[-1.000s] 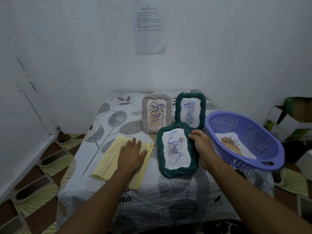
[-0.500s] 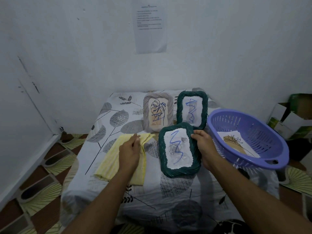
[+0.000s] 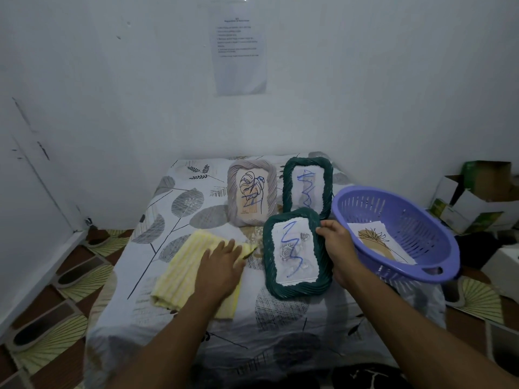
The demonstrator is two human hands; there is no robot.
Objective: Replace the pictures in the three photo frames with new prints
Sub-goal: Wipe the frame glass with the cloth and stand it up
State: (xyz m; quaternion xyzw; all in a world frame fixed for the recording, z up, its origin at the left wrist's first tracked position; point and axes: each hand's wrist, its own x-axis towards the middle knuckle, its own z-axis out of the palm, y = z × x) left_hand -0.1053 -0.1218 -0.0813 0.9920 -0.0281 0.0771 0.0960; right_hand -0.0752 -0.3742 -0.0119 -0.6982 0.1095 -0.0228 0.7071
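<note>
**Two hands at a table with three photo frames**

A person's left hand (image 3: 222, 266) lies flat, fingers straight, on a folded yellow cloth (image 3: 179, 276) at the left of a table (image 3: 280, 321) covered with a leaf-patterned sheet. The right hand (image 3: 335, 248) grips the upper right edge of the near green frame (image 3: 293, 254), its fingers curled over the woven rim. This frame lies at the table's middle and holds a picture scrawled with blue lines. Behind it, side by side, are a grey frame (image 3: 251, 192) with a leaf drawing and a far green frame (image 3: 307, 186) with another blue scrawl. A purple basket (image 3: 407, 220) sits at the table's right edge, just beside the right hand, and holds a print (image 3: 376, 242) with a plant drawing. A printed sheet (image 3: 238, 49) hangs on the white wall.
</note>
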